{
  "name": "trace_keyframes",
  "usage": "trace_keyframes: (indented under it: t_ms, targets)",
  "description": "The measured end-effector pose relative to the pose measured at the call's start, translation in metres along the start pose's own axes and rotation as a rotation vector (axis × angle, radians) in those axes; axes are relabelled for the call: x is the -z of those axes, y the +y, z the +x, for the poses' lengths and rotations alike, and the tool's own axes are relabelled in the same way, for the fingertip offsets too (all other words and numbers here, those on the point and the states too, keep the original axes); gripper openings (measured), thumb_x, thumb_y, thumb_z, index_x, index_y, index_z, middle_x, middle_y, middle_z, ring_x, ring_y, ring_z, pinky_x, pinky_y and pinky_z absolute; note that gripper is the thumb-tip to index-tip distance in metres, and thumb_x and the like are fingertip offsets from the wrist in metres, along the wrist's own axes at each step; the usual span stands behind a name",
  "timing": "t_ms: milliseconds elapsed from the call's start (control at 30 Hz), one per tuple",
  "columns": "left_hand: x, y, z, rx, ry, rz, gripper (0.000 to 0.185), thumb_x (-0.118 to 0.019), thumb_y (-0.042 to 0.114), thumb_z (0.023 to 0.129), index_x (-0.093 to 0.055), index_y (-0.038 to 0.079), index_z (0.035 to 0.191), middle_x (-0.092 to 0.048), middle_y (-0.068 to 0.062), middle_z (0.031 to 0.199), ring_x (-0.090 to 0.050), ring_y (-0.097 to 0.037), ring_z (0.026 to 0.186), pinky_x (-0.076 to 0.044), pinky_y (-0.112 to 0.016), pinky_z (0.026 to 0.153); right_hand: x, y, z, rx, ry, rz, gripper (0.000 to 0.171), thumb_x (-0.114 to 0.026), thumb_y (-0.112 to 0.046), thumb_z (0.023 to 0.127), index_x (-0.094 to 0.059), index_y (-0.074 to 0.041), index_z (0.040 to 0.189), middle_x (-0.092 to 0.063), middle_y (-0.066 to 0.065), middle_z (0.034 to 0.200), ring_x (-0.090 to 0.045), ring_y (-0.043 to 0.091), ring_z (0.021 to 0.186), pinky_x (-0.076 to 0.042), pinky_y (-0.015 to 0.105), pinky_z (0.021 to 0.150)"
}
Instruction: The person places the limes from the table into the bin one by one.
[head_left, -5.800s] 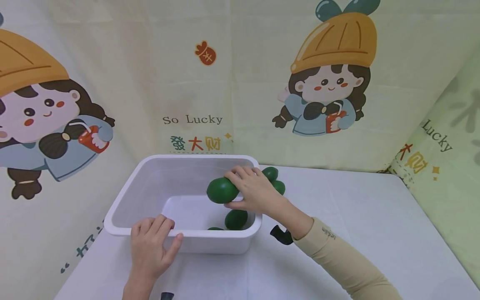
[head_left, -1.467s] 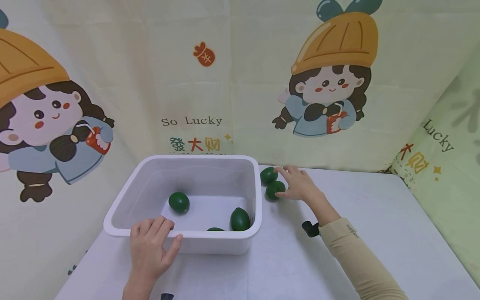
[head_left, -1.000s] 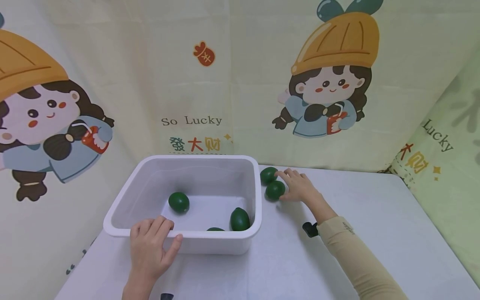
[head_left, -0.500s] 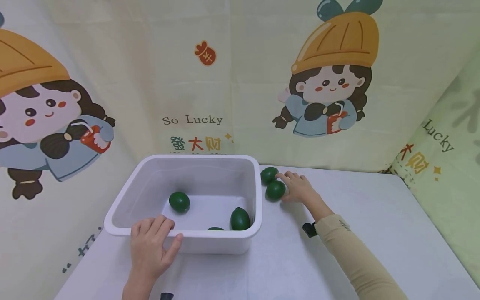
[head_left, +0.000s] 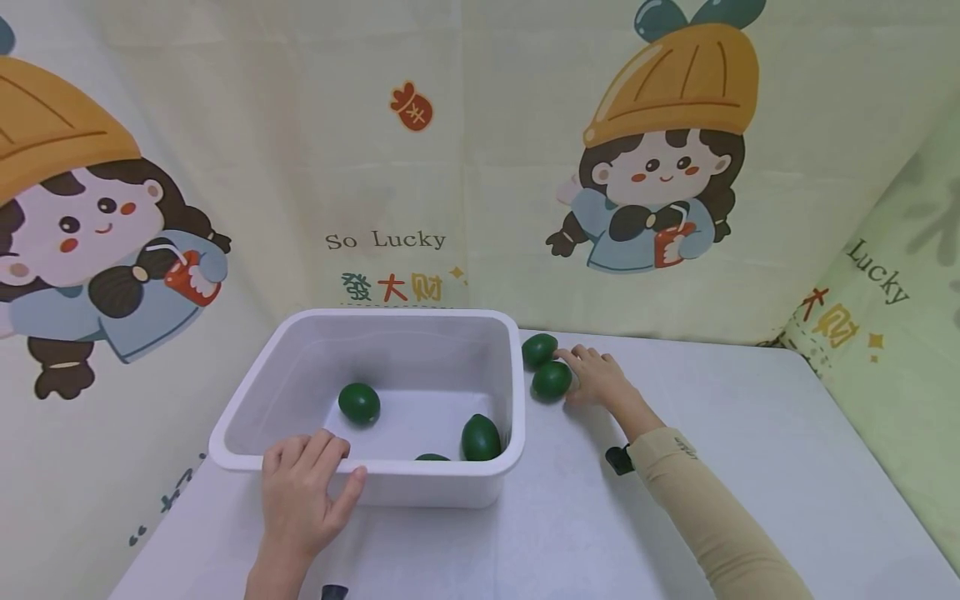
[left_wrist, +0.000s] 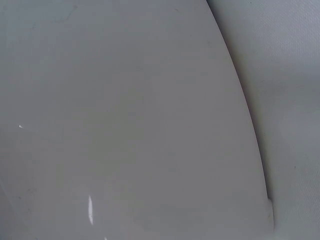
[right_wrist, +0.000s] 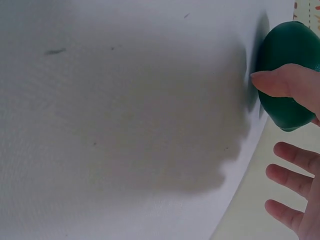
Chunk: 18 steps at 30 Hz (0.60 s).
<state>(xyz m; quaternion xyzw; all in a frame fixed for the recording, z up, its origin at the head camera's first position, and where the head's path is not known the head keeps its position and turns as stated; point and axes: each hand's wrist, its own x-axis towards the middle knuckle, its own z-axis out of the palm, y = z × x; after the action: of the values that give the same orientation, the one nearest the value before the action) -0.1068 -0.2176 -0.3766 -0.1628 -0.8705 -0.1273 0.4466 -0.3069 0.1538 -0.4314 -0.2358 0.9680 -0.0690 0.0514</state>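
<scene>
Five green avocados: three in the one white plastic tub point(head_left: 247, 392), at point(head_left: 358, 403), point(head_left: 480, 437), point(head_left: 432, 457); two on the table at point(head_left: 539, 350) and point(head_left: 551, 380).

Soft, even room light, bright throughout; only faint shadows under the white tub point(head_left: 480, 483) and the sleeve. Head view sharp, slightly bowed at the edges. Left wrist view is a near-featureless grey blur with one small glint; right wrist view close and soft, a dark shadow beside the green fruit point(right_wrist: 280, 75).

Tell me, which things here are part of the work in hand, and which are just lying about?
In the work:
white tub, left hand resting on its rim
three green fruits inside
two green fruits on the table, right hand touching the nearer

Lying about:
cartoon backdrop
white table
</scene>
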Motion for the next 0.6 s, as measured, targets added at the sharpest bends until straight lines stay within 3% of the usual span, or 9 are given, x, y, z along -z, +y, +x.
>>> trace_keyframes:
  t_ms: [600]
  targets:
    - [-0.0014,-0.0017,0.0012,-0.013,0.019,-0.008,0.051,-0.033,0.048,0.090,-0.055,0.005,0.072,-0.052,-0.006,0.073,-0.041,-0.026,0.069,-0.027,-0.044,0.070,-0.0032,0.0001,0.0055,-0.044,-0.056,0.011,0.078,-0.073,-0.027,0.069,-0.037,-0.012,0.136,-0.042,0.018,0.126,-0.042,0.037,0.115,-0.033,0.056,0.093]
